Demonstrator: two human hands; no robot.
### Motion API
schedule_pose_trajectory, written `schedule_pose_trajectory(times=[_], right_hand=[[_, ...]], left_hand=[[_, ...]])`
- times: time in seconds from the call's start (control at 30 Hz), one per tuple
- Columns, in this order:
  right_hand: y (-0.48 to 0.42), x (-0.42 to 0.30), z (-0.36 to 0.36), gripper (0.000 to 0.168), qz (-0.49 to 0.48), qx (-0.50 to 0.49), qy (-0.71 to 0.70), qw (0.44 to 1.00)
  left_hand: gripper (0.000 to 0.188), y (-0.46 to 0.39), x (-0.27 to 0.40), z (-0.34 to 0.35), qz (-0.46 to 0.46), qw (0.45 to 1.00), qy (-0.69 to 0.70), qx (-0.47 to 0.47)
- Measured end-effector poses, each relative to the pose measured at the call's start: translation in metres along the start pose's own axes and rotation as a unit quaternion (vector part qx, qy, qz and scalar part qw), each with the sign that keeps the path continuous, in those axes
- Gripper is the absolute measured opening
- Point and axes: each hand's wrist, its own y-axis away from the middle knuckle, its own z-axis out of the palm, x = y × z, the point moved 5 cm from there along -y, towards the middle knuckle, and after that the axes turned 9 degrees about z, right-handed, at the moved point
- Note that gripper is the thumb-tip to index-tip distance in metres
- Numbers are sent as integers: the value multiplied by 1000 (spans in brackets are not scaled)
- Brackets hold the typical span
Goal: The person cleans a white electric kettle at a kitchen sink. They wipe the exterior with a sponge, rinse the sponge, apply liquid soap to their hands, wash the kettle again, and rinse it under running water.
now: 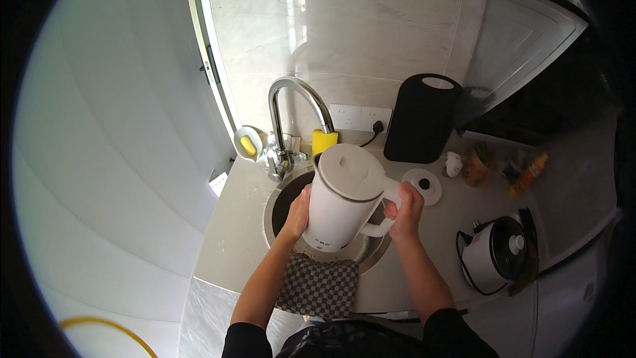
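A white electric kettle (335,214) with its lid on is held up over the round steel sink (272,209), tilted a little. My right hand (408,209) is wrapped around the kettle's handle. Against the left side of its body rests my left hand (297,216), palm and fingers steadying it. Behind the kettle stands a curved chrome faucet (276,119), its spout end just above a yellow sponge (324,141). On the counter to the right, partly behind my right hand, lies the round white power base (431,190). A checkered cloth (320,286) hangs over the sink's front edge.
A black cutting board (422,122) leans on the tiled wall beside a socket with a black plug (378,127). A small white cooker (494,253) with a cord sits at the right. A dish (247,138) with yellow soap is left of the faucet.
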Motion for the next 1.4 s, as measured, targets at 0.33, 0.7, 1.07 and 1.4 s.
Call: schedule_pose_trajectory(times=[0.33, 0.7, 1.07, 1.4], right_hand=[[28, -4, 28, 26, 52, 15, 38, 998], [29, -36, 11, 25, 11, 24, 18, 999], [38, 13, 18, 46, 77, 137, -90, 983], [63, 23, 45, 33, -288, -9, 328, 900]], left_hand=[[95, 19, 85, 54, 250, 839, -426, 226], [63, 21, 5, 27, 112, 978, -159, 77], [52, 24, 92, 98, 159, 939, -251, 171], [33, 16, 110, 98, -238, 924, 275, 120]])
